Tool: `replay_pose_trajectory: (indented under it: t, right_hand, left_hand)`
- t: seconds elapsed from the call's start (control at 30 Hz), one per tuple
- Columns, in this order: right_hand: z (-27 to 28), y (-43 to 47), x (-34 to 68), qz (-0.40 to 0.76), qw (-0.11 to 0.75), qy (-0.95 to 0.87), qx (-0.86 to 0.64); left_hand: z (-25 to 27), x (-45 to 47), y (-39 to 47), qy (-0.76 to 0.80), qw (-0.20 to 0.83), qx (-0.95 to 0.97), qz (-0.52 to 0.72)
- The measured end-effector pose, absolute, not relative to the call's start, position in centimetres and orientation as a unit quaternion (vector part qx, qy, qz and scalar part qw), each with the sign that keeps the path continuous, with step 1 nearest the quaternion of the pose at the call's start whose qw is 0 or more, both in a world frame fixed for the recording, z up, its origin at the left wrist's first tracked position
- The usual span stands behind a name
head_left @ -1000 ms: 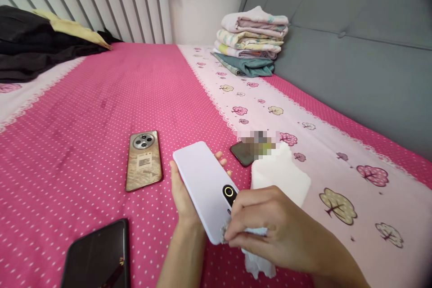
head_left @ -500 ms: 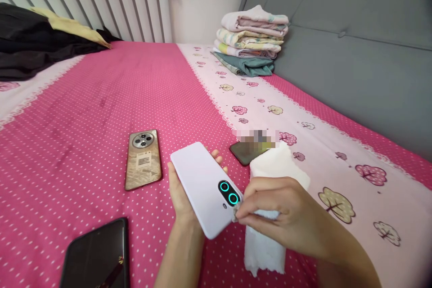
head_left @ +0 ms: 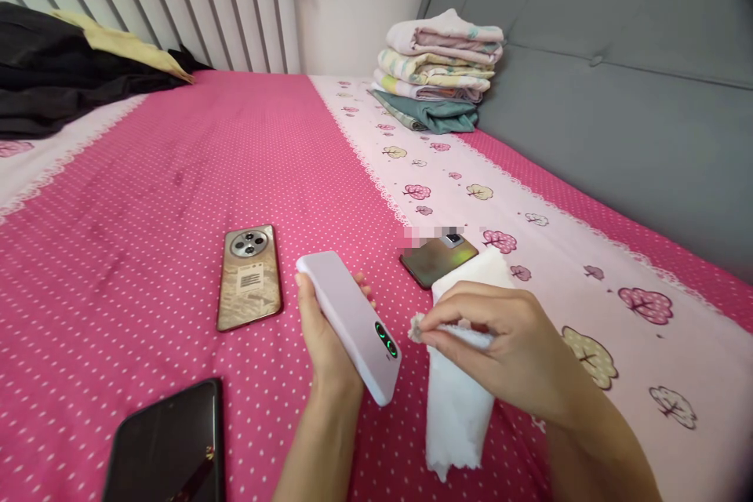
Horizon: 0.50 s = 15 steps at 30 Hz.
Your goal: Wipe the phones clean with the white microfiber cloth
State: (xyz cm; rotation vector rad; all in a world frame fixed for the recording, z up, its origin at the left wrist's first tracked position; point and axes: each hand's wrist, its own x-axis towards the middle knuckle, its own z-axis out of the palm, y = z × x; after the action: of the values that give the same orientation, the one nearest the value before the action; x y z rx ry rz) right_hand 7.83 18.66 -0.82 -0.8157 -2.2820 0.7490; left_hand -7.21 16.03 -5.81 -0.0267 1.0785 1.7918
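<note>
My left hand [head_left: 329,337] is wrapped round a pale lilac phone [head_left: 347,321]. Its back faces up and is tilted to the right, with two green-lit camera rings near the lower right end. Just right of the phone, my right hand [head_left: 500,345] is closed in a pinch, apart from it. A small greyish, fluffy bit shows at those fingertips. It looks like the corner of the white cloth [head_left: 456,416], which spreads behind and below the hand; the join is hidden.
A gold phone [head_left: 250,278] with a round camera block and a label lies at left. A dark phone [head_left: 168,447] is at the near left, and another phone [head_left: 432,259] lies behind the cloth. Folded fabrics [head_left: 441,67] are stacked by the grey headboard [head_left: 617,55]. Black clothing [head_left: 52,78] lies far left.
The lilac phone has turned in my left hand, so its back is more edge-on and its side shows. My right fingertips have come away from its camera end, and the white cloth has shifted slightly.
</note>
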Motion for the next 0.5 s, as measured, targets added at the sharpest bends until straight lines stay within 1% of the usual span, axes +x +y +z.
replay_pose_trajectory:
  t: [0.1, 0.23, 0.4, 0.5]
  right_hand:
    - [-1.1, 18.1, 7.0, 0.337, 0.295, -0.851, -0.275]
    - [-2.2, 17.4, 5.9, 0.374, 0.247, -0.859, -0.247]
    - [-3.2, 17.2, 5.2, 0.319, 0.228, -0.886, -0.247]
    - [-3.2, 17.5, 5.3, 0.289, 0.239, -0.891, -0.255]
  left_hand:
    - [-6.0, -6.9, 16.0, 0.484, 0.485, 0.002, 0.728]
    - [-6.4, -6.5, 15.9, 0.514, 0.495, 0.002, 0.701]
    - [-6.8, -6.5, 16.0, 0.537, 0.504, 0.020, 0.676]
    - [-7.1, -6.7, 16.1, 0.479, 0.537, 0.045, 0.693]
